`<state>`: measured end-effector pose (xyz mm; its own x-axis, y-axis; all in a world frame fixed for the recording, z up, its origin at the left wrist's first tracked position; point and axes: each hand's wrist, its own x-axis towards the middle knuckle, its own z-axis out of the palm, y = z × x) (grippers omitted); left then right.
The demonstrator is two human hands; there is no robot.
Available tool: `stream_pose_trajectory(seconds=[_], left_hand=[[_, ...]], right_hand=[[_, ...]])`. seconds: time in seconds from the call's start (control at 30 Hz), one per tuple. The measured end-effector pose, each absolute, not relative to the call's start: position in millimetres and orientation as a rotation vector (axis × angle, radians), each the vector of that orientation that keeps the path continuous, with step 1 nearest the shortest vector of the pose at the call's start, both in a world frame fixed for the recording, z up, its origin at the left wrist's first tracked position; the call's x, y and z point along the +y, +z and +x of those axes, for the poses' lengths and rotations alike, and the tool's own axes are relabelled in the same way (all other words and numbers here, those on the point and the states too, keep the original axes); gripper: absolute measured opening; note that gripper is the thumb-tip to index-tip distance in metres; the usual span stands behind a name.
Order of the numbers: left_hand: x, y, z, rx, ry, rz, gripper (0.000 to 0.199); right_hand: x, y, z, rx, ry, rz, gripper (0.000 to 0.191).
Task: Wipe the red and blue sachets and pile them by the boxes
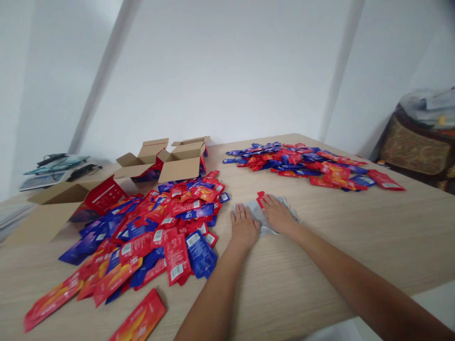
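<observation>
A light grey cloth [262, 219] lies on the wooden table in front of me, with a red packet [260, 198] partly showing at its far edge. My left hand [244, 228] rests flat on the cloth's left side, fingers extended. On the right part of it lies my right hand [280, 217], palm down with fingers stretched out, touching the red packet's edge. Most of that packet is hidden by the cloth and my right hand. To the left spreads a heap of red and blue packets [174, 213], the nearest just beside my left forearm.
Another pile of red and blue packets [295, 161] sits at the far right. Open cardboard boxes [179, 168] stand behind the left heap, one box [64, 208] further left. A single red packet [140, 317] lies near the front edge. A patterned chair [414, 144] stands beyond the table.
</observation>
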<state>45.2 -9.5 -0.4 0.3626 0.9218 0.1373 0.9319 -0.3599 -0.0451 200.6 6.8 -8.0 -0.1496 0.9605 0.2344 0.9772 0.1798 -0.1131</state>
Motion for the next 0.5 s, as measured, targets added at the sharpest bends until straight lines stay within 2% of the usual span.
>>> stream_pose_trajectory(seconds=[0.23,0.37,0.5], left_hand=[[-9,1,42,-1.709,-0.139,-2.515,0.062],[-6,-2,42,-1.706,-0.165,-2.514,0.062],[-4,-4,43,-1.702,-0.203,-2.508,0.062]], right_hand=[[14,-8,231,-2.003,-0.213,-1.891,0.048],[9,9,228,-1.88,-0.198,-1.655,0.048],[2,24,215,-1.83,-0.016,-1.297,0.044]])
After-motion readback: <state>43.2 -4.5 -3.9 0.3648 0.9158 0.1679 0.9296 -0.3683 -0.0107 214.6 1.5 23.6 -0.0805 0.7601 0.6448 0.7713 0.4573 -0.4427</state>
